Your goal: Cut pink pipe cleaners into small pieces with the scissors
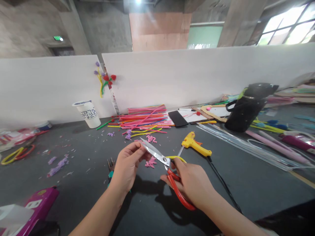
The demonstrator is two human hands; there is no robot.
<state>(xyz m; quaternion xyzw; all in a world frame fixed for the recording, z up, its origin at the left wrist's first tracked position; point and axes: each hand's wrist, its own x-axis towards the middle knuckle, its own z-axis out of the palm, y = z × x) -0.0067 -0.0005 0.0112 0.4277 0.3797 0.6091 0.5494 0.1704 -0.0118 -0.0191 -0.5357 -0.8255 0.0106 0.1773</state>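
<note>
While right fingers (pixel 180 166) hold scissors (pixel 165 160), blades (pixel 154 151) apparently touch left fingers (pixel 138 154).

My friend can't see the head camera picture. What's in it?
A person's right hand holds red-handled scissors, their blades at the left hand, over a dark table. Farther back lie a yellow glue gun and a pile of thin, mostly pink sticks.

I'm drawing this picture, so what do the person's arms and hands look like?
The left hand and right hand wear no gloves. The left forearm and right forearm look bare, with no watch or bracelet showing.
</note>
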